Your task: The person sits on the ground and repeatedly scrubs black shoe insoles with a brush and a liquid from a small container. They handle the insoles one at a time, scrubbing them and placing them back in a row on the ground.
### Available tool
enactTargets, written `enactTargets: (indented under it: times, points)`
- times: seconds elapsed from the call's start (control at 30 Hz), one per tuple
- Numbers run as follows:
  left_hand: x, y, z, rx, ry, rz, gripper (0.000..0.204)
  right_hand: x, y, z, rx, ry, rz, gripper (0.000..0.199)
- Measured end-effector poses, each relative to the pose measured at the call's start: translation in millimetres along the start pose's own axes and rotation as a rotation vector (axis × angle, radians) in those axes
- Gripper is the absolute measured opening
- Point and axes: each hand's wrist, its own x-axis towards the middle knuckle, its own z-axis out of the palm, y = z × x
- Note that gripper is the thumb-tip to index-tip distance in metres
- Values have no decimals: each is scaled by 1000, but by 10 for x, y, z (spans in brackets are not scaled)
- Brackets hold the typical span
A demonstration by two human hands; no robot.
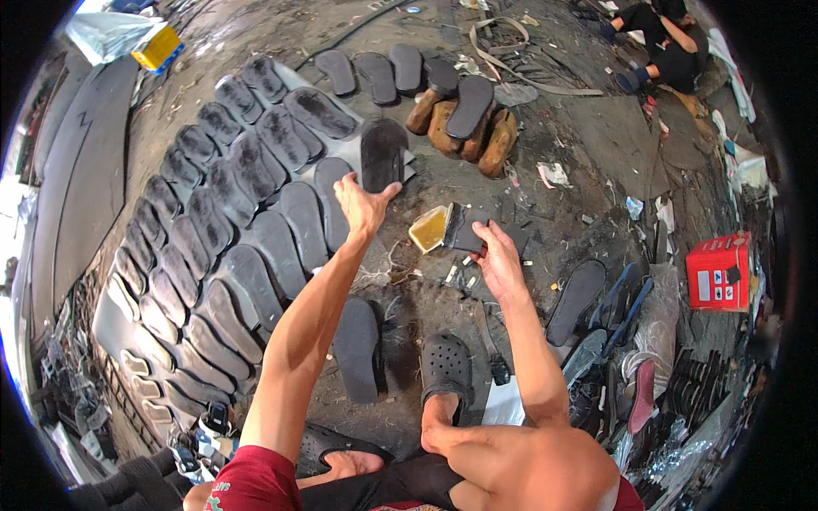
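Ahead of me, my left hand (pixel 365 204) grips the near end of a dark shoe sole (pixel 383 152), thumb on its right edge and fingers on its left. The sole's upper face looks dark and partly wet. My right hand (pixel 498 255) pinches a dark flat piece (pixel 464 228) with a ragged left edge, at the rim of a small tub of yellow, glue-like stuff (pixel 428 228). To the left of the held sole, rows of grey and black soles (pixel 256 166) lie on a pale sheet. One loose sole (pixel 356 349) rests on the ground near my left forearm.
Brown wooden shoe lasts (pixel 498 140) stand at the far middle, with a sole (pixel 470 106) on top. A red box (pixel 718 272) and sandals (pixel 622 302) are on the right. Another person (pixel 669 43) sits at the far right. My clog (pixel 446 366) is close below.
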Motion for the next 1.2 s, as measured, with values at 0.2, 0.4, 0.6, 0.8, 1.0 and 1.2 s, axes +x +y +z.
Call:
enactTargets:
  times: [0.2,0.4,0.6,0.8,1.0,1.2]
  points:
    - [-1207,-31,18,-103,-174,237,69,-26,-52,-350,-77,81,31,34]
    - [-1484,36,250,-35,-190,224,69,233,99,-114,-375,55,-172,35]
    - [-1687,321,504,-133,-221,146,58,339,12,208,-1084,208,-544,29]
    - [-1457,274,361,-32,-308,228,94,481,28,167,-1341,74,-617,36]
    - [-1043,177,379,-29,-517,295,112,604,280,246,-1562,-1,-816,24]
    - [-1047,69,382,25,-492,293,113,522,-189,-15,-844,84,-430,29]
